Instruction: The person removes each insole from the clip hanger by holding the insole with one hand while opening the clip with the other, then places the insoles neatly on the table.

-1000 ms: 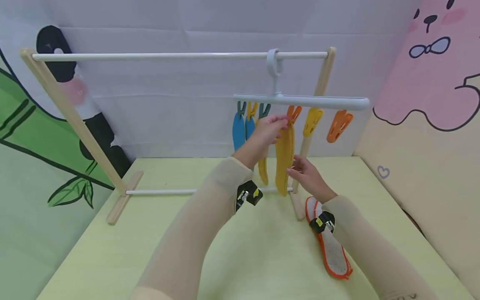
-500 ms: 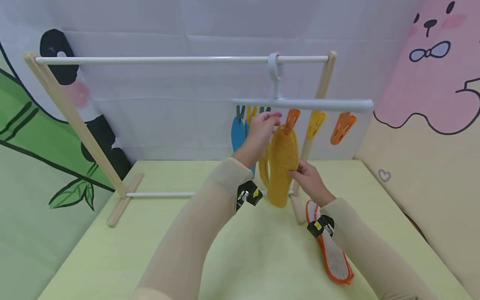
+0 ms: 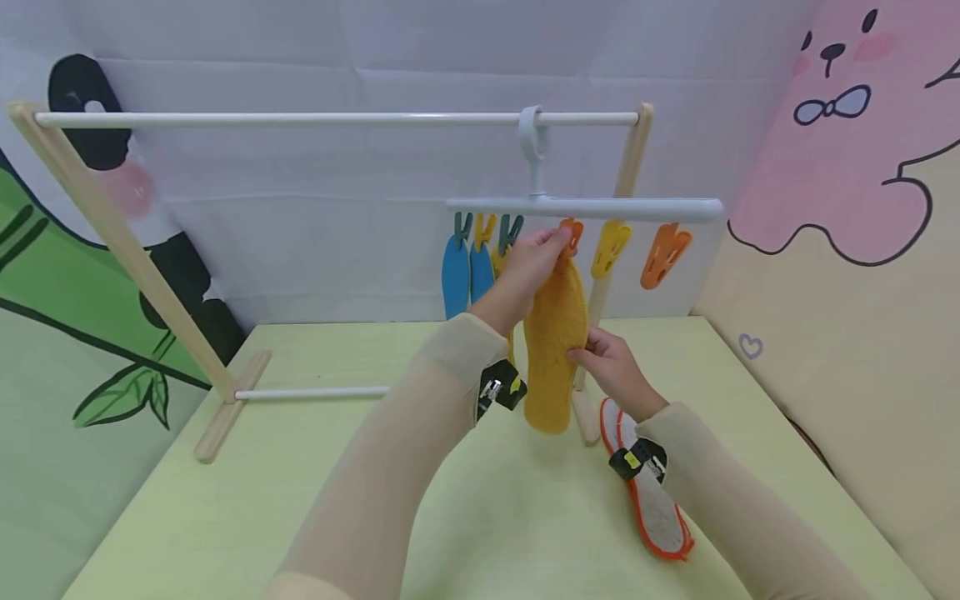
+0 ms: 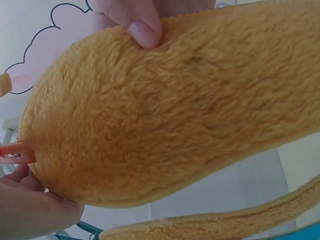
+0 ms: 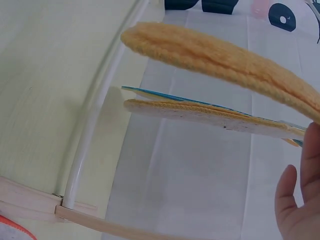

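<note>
A fuzzy yellow insole [image 3: 555,358] hangs from an orange clothespin [image 3: 574,235] on the white hanger, its broad face toward me. My left hand [image 3: 522,271] pinches its top left edge beside the clothespin; in the left wrist view those fingers [image 4: 22,181] are partly hidden behind the insole. Lower down, my right hand [image 3: 617,367] pinches the right edge, thumb on the fuzzy face. Behind my left hand hangs a second yellow insole [image 5: 200,114], seen nearly edge-on in the right wrist view.
The hanger [image 3: 645,208] hooks over the rack's top rod [image 3: 300,121]. Two blue insoles [image 3: 455,275] hang at its left. A yellow clothespin [image 3: 611,248] and another orange one [image 3: 664,257] hang at right. Grey insoles with red edging [image 3: 662,512] lie on the table [image 3: 480,517] under my right forearm.
The yellow insole has turned from nearly edge-on to face me. My left hand moved off its top, then came back to the edge by the clothespin. My right hand took hold of the right edge.
</note>
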The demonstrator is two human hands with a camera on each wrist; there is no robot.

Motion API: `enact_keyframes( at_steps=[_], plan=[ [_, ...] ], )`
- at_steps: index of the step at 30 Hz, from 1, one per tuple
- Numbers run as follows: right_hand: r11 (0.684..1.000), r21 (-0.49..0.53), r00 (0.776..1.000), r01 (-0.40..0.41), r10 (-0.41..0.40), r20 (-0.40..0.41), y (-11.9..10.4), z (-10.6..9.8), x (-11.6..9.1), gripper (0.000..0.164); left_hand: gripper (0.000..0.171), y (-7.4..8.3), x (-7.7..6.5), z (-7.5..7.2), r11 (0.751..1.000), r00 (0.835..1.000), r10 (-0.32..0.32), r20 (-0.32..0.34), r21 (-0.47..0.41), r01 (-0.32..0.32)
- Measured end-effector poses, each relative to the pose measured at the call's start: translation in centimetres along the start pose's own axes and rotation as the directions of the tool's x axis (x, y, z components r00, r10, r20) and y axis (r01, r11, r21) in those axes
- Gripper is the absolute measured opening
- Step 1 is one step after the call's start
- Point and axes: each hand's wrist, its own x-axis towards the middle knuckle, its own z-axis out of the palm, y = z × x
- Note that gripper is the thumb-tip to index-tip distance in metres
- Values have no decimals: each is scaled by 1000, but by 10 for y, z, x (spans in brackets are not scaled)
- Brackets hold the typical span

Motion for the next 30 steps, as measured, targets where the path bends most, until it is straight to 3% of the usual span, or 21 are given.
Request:
enact_keyframes(
  at_steps=[10,22,30],
  plan=[
    [999,28,999,33,-34,4,-2,-4,-5,29,37,1,2,-2,996,997,-54,48,-63,57],
    [998,59,999,33,-33,-8,-1,-10,-6,30,38,5,4,4,998,999,-51,-3,30,51],
    [998,49,999,41,-40,-29,-1,-11,-7,30,38,13,7,2,991,997,-61,44,120,56]
  ],
)
